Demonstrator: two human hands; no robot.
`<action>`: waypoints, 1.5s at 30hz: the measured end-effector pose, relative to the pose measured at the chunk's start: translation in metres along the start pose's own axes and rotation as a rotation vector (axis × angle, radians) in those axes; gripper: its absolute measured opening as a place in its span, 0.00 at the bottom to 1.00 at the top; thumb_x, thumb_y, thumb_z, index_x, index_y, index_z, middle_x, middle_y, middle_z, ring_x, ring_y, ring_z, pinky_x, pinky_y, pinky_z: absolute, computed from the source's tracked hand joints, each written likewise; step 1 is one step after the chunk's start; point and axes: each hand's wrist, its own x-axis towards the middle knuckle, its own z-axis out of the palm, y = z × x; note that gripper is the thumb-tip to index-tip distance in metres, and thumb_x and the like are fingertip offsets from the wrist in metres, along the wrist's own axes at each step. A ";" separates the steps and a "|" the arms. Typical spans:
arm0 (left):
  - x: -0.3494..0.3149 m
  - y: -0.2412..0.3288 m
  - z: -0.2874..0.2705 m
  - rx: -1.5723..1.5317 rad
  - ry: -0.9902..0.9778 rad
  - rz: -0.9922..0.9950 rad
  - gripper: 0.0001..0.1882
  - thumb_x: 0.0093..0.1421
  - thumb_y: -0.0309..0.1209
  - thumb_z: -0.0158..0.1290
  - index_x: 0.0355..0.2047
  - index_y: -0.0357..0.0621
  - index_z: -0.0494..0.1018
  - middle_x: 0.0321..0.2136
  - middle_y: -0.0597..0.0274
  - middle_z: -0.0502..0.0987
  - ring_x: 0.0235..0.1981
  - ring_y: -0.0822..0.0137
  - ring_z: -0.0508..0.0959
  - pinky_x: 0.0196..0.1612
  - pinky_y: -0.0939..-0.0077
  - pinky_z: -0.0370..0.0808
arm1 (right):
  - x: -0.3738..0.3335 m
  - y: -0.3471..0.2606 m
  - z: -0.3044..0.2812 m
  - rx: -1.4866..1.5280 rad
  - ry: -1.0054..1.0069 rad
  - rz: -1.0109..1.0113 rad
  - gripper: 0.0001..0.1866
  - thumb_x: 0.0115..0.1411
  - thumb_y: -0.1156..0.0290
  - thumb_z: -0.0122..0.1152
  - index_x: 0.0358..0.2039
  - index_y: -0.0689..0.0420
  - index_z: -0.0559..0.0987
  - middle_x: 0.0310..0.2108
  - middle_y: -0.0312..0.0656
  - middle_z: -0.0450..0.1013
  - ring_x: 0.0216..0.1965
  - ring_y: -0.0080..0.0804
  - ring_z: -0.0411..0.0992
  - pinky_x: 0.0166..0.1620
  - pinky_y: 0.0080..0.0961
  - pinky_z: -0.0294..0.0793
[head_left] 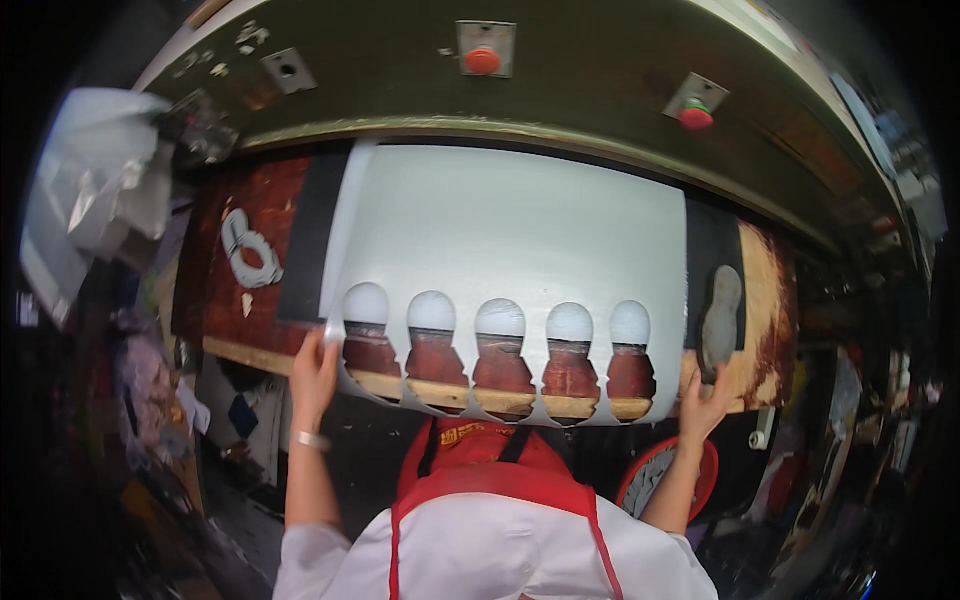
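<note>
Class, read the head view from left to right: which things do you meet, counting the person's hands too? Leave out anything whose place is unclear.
Crumpled plastic → loose grey ring-shaped piece → left hand → large grey sheet → right hand

A white top sits under a red apron with yellow markings; a pale band circles the left wrist.

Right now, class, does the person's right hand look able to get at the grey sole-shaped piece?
Probably yes: the right hand is by the lower end of the grey sole-shaped piece, with nothing visible blocking the way; whether they touch is unclear.
</note>
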 end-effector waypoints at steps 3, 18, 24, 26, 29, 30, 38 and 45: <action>0.072 0.019 0.032 0.074 0.116 -0.031 0.23 0.59 0.36 0.53 0.51 0.36 0.69 0.26 0.50 0.76 0.27 0.52 0.76 0.33 0.64 0.72 | 0.034 0.036 0.027 -0.223 -0.155 0.025 0.38 0.44 0.66 0.71 0.57 0.61 0.66 0.52 0.59 0.64 0.55 0.56 0.61 0.58 0.43 0.60; 0.098 0.015 0.061 0.285 0.180 0.254 0.20 0.57 0.33 0.54 0.50 0.43 0.70 0.31 0.52 0.76 0.30 0.50 0.76 0.33 0.60 0.73 | 0.047 -0.082 0.018 0.913 -0.269 0.280 0.35 0.43 0.78 0.71 0.51 0.57 0.63 0.50 0.45 0.66 0.54 0.37 0.64 0.59 0.34 0.61; 0.099 0.008 0.065 0.182 0.216 0.267 0.20 0.57 0.32 0.54 0.50 0.42 0.70 0.29 0.52 0.75 0.29 0.50 0.76 0.32 0.60 0.73 | 0.027 -0.295 0.092 1.286 -0.610 0.203 0.36 0.40 0.79 0.72 0.49 0.56 0.62 0.52 0.49 0.65 0.55 0.38 0.64 0.59 0.36 0.60; 0.100 0.008 0.064 0.154 0.223 0.278 0.20 0.57 0.32 0.53 0.50 0.41 0.70 0.29 0.52 0.75 0.29 0.50 0.76 0.31 0.60 0.73 | 0.027 -0.360 0.118 1.132 -0.638 0.141 0.34 0.38 0.77 0.73 0.46 0.56 0.64 0.49 0.47 0.66 0.52 0.37 0.65 0.56 0.35 0.62; 0.102 0.008 0.062 0.150 0.183 0.261 0.20 0.57 0.31 0.53 0.50 0.42 0.70 0.28 0.53 0.75 0.28 0.51 0.76 0.30 0.61 0.72 | 0.016 -0.423 0.140 0.747 -0.656 0.081 0.32 0.34 0.74 0.73 0.41 0.57 0.67 0.47 0.50 0.66 0.51 0.45 0.64 0.54 0.36 0.64; 0.102 0.008 0.062 0.156 0.179 0.262 0.20 0.57 0.30 0.52 0.50 0.42 0.70 0.27 0.54 0.75 0.27 0.52 0.76 0.30 0.62 0.72 | 0.009 -0.432 0.145 0.649 -0.573 -0.128 0.31 0.33 0.74 0.73 0.40 0.57 0.68 0.51 0.57 0.61 0.54 0.55 0.59 0.55 0.42 0.62; 0.133 0.014 0.067 0.196 0.147 0.273 0.20 0.57 0.28 0.51 0.51 0.40 0.68 0.28 0.56 0.75 0.29 0.56 0.77 0.32 0.65 0.74 | 0.017 -0.384 0.186 0.855 -0.707 -0.184 0.46 0.45 0.67 0.71 0.61 0.64 0.56 0.60 0.61 0.53 0.61 0.53 0.56 0.61 0.42 0.59; 0.165 0.027 0.047 -0.030 0.101 0.163 0.15 0.59 0.25 0.50 0.47 0.41 0.69 0.23 0.51 0.75 0.27 0.50 0.76 0.32 0.61 0.72 | 0.244 -0.256 0.150 0.575 0.333 0.321 0.38 0.66 0.59 0.46 0.64 0.70 0.42 0.63 0.63 0.49 0.63 0.52 0.52 0.62 0.39 0.53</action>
